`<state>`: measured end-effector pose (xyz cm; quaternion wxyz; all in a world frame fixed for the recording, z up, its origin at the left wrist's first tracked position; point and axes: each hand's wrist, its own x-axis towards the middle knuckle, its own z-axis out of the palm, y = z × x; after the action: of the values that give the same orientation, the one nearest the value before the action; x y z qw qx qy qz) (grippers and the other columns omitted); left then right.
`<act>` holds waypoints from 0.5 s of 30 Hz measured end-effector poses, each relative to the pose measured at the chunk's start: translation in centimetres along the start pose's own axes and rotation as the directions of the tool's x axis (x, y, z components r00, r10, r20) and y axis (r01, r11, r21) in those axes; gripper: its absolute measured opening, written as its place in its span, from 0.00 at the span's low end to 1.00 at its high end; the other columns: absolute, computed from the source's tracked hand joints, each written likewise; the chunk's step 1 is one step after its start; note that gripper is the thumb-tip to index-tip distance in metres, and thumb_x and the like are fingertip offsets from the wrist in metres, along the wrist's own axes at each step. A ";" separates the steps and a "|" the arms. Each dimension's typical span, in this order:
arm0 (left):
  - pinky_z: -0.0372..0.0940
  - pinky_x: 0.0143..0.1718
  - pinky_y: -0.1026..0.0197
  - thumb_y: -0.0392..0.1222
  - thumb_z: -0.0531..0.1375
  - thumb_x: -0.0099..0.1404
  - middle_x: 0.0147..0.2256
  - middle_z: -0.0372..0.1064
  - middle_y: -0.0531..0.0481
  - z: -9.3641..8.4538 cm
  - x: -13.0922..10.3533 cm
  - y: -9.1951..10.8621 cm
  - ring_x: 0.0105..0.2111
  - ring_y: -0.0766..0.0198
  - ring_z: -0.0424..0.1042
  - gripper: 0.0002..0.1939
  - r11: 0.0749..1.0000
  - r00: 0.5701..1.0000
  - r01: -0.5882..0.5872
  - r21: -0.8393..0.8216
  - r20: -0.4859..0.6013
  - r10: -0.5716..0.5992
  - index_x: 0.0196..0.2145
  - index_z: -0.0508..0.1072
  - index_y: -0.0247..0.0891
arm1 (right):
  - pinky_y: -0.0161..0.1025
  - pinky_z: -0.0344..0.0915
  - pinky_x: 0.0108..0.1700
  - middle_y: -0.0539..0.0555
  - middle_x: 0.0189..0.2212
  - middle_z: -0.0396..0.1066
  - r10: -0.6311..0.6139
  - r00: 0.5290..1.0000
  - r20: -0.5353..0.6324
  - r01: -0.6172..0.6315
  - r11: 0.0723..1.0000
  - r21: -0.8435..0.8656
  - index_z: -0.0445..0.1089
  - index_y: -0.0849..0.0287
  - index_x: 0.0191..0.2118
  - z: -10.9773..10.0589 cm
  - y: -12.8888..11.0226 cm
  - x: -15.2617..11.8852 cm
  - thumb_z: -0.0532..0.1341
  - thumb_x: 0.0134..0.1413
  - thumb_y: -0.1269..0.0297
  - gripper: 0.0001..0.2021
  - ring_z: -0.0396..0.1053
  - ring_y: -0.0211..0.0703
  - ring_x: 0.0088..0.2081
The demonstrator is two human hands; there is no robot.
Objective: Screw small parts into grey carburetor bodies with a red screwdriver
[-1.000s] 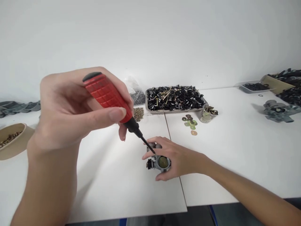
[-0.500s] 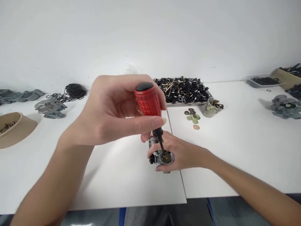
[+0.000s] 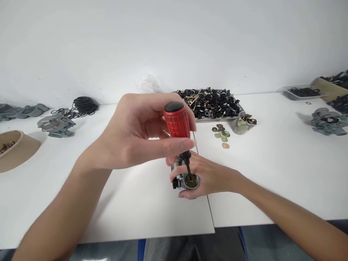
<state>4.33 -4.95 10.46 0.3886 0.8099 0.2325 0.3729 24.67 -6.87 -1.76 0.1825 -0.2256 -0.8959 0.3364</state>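
A screwdriver (image 3: 177, 123) with a red grip and black end is held by my left hand (image 3: 144, 134), thumb and fingers closed round the grip. It slants down, its tip on a round brass-coloured disc (image 3: 191, 181). That disc lies in the round opening of a small grey metal part (image 3: 183, 183). My right hand (image 3: 205, 175) wraps round this part and holds it at the table, near the seam. Part of the metal body is hidden behind my fingers.
A tray (image 3: 239, 117) of black and brass pieces stands at the back, beside a clear cup (image 3: 240, 125) and loose discs (image 3: 225, 145). Left are a beige bowl (image 3: 29, 148), black rings (image 3: 85, 105) and a grey casting (image 3: 56, 125). Another casting (image 3: 328, 121) is at right.
My left hand and the screwdriver's grip have shifted slightly right and down, and the screwdriver stands a little more upright. My right hand still holds the metal part.
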 end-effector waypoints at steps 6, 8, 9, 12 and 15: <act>0.73 0.19 0.61 0.32 0.68 0.56 0.33 0.76 0.47 0.2 0.1 -0.1 0.24 0.62 0.75 0.09 0.999 1.000 0.010 -0.044 0.024 -0.009 0.36 0.80 0.37 | 0.48 0.58 0.60 0.55 0.54 0.60 0.010 1.000 0.007 -0.010 1.000 0.001 0.72 0.50 0.47 0.0 -0.1 0.1 0.68 0.52 0.56 0.17 0.61 0.49 0.55; 0.72 0.20 0.60 0.31 0.68 0.55 0.32 0.75 0.47 0.2 0.2 -0.1 0.24 0.61 0.75 0.09 0.998 0.999 0.019 -0.059 0.036 -0.017 0.36 0.80 0.37 | 0.48 0.58 0.59 0.54 0.54 0.60 0.014 1.000 0.009 -0.014 1.000 0.006 0.72 0.50 0.47 0.0 -0.1 0.1 0.69 0.52 0.56 0.16 0.61 0.49 0.55; 0.72 0.20 0.60 0.32 0.69 0.55 0.31 0.75 0.47 0.2 0.2 -0.2 0.24 0.61 0.75 0.09 0.997 0.999 0.032 -0.066 0.041 -0.029 0.36 0.80 0.37 | 0.48 0.58 0.59 0.54 0.54 0.60 0.016 1.000 0.011 -0.016 1.000 0.006 0.72 0.50 0.47 0.0 -0.1 0.1 0.69 0.52 0.56 0.16 0.61 0.49 0.55; 0.73 0.23 0.59 0.34 0.70 0.53 0.31 0.75 0.46 0.4 0.2 -0.3 0.26 0.59 0.75 0.09 0.992 0.996 0.087 -0.087 0.044 -0.083 0.34 0.80 0.38 | 0.48 0.59 0.58 0.54 0.52 0.61 0.018 1.000 0.012 -0.018 1.000 0.002 0.72 0.50 0.47 0.0 -0.1 0.1 0.69 0.52 0.56 0.17 0.63 0.48 0.52; 0.75 0.28 0.57 0.35 0.71 0.53 0.36 0.76 0.46 0.8 0.2 -0.3 0.31 0.56 0.77 0.15 0.996 0.999 0.052 -0.079 0.002 -0.052 0.40 0.79 0.42 | 0.48 0.60 0.57 0.55 0.48 0.62 0.024 1.000 0.001 -0.024 1.000 -0.005 0.72 0.50 0.46 -0.1 -0.2 0.2 0.69 0.51 0.56 0.16 0.63 0.48 0.50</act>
<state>5.05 -5.04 9.99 0.4299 0.7875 0.2384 0.3718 24.48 -6.89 -1.51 0.1775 -0.2365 -0.8941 0.3364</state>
